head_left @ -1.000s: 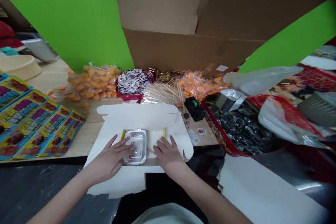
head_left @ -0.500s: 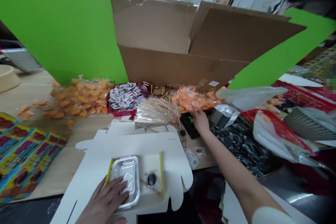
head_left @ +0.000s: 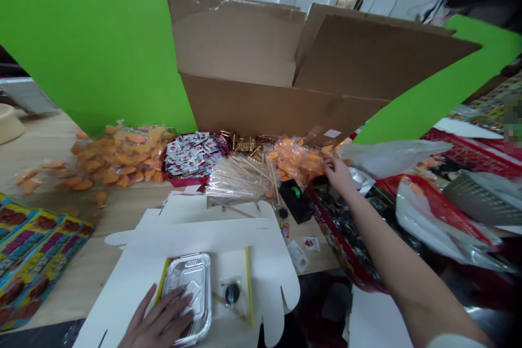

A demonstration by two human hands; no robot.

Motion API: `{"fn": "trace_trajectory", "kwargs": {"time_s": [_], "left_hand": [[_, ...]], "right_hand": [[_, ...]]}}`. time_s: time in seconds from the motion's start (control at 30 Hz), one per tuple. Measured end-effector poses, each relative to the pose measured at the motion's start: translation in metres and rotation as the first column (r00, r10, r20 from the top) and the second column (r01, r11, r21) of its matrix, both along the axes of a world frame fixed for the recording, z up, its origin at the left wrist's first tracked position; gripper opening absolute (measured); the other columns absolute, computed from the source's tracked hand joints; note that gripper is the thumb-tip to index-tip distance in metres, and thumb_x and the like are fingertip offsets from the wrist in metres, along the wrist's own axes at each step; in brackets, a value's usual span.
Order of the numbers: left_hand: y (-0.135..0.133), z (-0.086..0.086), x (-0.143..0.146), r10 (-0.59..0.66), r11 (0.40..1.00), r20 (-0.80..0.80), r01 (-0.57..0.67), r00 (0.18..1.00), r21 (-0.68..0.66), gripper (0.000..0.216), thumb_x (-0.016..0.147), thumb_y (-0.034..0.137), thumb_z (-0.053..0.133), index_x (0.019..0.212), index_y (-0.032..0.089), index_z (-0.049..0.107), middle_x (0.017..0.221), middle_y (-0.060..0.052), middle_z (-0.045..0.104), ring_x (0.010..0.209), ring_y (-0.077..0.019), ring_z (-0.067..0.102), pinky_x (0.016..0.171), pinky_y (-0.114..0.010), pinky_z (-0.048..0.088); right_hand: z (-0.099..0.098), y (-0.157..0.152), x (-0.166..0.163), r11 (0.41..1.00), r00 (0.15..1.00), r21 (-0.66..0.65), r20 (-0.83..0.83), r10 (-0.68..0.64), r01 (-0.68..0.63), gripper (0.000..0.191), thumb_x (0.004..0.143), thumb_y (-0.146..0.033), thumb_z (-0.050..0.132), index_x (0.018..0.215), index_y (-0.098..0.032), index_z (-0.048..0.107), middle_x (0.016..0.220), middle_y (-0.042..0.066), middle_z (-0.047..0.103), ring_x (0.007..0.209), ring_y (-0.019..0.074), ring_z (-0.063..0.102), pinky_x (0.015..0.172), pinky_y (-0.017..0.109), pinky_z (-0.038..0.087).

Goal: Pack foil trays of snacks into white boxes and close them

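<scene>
My left hand (head_left: 160, 319) lies flat, fingers spread, on a lidded foil tray (head_left: 191, 291) that rests on an unfolded white carton blank (head_left: 212, 242). Beside the tray lies a small clear packet with a dark round piece (head_left: 232, 294). My right hand (head_left: 337, 172) reaches far out to the pile of orange packets (head_left: 297, 157) at the foot of the big cardboard box (head_left: 285, 65); its fingers curl at the pile, and whether they hold a packet is not clear.
A second heap of orange packets (head_left: 118, 157), a red bowl of red-white sachets (head_left: 191, 157) and bagged wooden skewers (head_left: 240, 176) lie across the table. A black dispenser (head_left: 297, 200), a red basket of dark packets (head_left: 346, 223) and colourful printed boxes (head_left: 28, 244) flank the carton.
My right hand has left the carton, passed the black dispenser and now reaches the orange packets further back. My left hand stays on the foil tray. The view has tilted upward.
</scene>
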State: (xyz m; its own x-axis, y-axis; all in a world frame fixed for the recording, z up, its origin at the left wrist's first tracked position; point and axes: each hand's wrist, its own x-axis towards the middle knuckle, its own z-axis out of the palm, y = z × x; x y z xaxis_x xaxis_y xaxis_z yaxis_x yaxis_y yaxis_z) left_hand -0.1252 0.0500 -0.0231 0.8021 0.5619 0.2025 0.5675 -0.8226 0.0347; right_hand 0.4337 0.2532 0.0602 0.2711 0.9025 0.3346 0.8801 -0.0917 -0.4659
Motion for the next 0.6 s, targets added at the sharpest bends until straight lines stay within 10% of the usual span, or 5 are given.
{"fn": "trace_trajectory", "kwargs": {"time_s": [0.17, 0.3, 0.47, 0.6], "left_hand": [[-0.007, 0.043, 0.035, 0.083, 0.995, 0.121, -0.076, 0.989, -0.059, 0.055, 0.083, 0.044, 0.062, 0.135, 0.039, 0.047, 0.138, 0.003, 0.056, 0.125, -0.0215, 0.053, 0.116, -0.042, 0.027], [-0.018, 0.093, 0.106, 0.154, 0.947, 0.355, -0.036, 0.922, -0.319, 0.048, 0.089, 0.031, 0.055, 0.136, 0.033, 0.046, 0.139, -0.005, 0.053, 0.128, -0.024, 0.049, 0.105, -0.039, 0.044], [0.002, 0.127, 0.225, 0.272, 0.849, 0.648, 0.139, 0.712, -0.509, 0.095, 0.076, 0.047, 0.071, 0.15, 0.028, 0.015, 0.152, -0.015, 0.03, 0.14, -0.0323, 0.031, 0.112, -0.053, 0.033], [0.048, 0.136, 0.294, 0.337, 0.863, 0.791, 0.167, 0.511, -0.476, 0.105, 0.058, 0.034, 0.085, 0.145, 0.024, 0.028, 0.152, -0.015, 0.029, 0.14, -0.0363, 0.025, 0.113, -0.055, 0.024]], "right_hand": [[0.039, -0.056, -0.016, 0.968, 0.932, 0.241, -0.361, 0.024, 0.068, 0.029, 0.091, -0.046, 0.036, 0.093, -0.02, 0.049, 0.084, 0.004, 0.065, 0.075, 0.0174, 0.065, 0.062, 0.031, 0.055], [0.078, -0.099, -0.052, 0.886, 0.639, 0.443, -0.723, 0.264, 0.135, 0.036, 0.073, -0.051, 0.068, 0.085, -0.021, 0.052, 0.073, -0.002, 0.062, 0.062, 0.0139, 0.062, 0.046, 0.023, 0.051], [0.118, -0.148, -0.091, 0.831, 0.549, 0.531, -0.75, 0.369, 0.167, 0.035, 0.069, -0.046, 0.074, 0.081, -0.02, 0.053, 0.068, -0.004, 0.06, 0.058, 0.0114, 0.06, 0.05, 0.024, 0.055], [0.132, -0.178, -0.117, 0.881, 0.529, 0.473, -0.743, 0.409, -0.018, 0.03, 0.072, -0.044, 0.073, 0.08, -0.02, 0.056, 0.072, -0.003, 0.06, 0.06, 0.011, 0.059, 0.051, 0.024, 0.055]]}}
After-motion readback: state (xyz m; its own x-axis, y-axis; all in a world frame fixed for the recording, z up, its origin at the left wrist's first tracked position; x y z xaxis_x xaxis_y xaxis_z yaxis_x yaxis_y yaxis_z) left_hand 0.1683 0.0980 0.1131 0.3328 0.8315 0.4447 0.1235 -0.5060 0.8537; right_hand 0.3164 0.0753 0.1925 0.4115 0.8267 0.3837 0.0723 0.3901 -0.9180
